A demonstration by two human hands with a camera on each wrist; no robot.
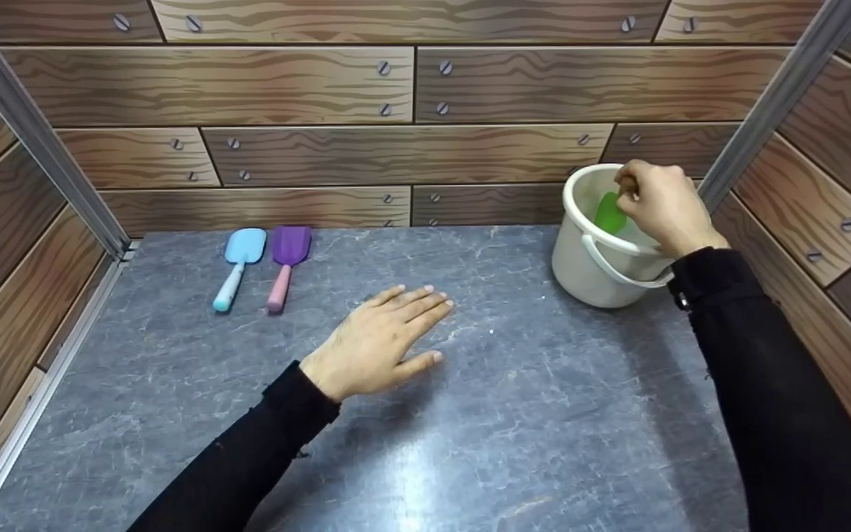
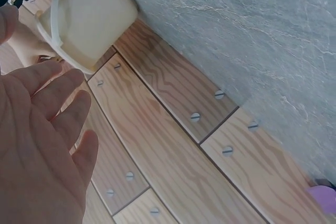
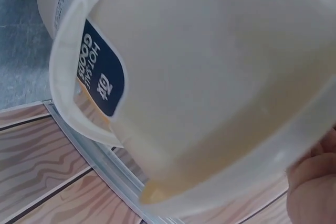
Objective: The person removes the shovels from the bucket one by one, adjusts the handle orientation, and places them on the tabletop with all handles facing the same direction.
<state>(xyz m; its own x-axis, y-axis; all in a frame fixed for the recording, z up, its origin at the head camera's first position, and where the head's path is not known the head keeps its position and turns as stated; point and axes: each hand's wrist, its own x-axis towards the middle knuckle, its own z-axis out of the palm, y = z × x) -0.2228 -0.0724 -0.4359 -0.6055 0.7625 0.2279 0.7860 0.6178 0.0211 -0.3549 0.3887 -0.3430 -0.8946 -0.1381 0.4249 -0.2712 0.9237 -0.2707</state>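
Note:
My right hand (image 1: pixel 665 203) reaches over the rim of a white bucket (image 1: pixel 599 270), fingers curled. It grips a green toy shovel (image 1: pixel 609 214), whose rounded green part shows inside the bucket; the rest is hidden by the hand and the wall. In the right wrist view, the bucket's side (image 3: pixel 210 77) fills most of the picture and part of the hand (image 3: pixel 315 182) shows at the right edge. My left hand (image 1: pixel 381 340) is over the middle of the table, back up, fingers straight and holding nothing. The left wrist view shows its palm (image 2: pixel 42 114).
Toward the back left of the table (image 1: pixel 499 428) lie a light blue toy shovel (image 1: pixel 245 246) and a purple one with a pink handle (image 1: pixel 291 245). Wood-patterned walls (image 1: pixel 307 85) enclose the back and sides. The bucket's handle (image 1: pixel 614 270) hangs down its front.

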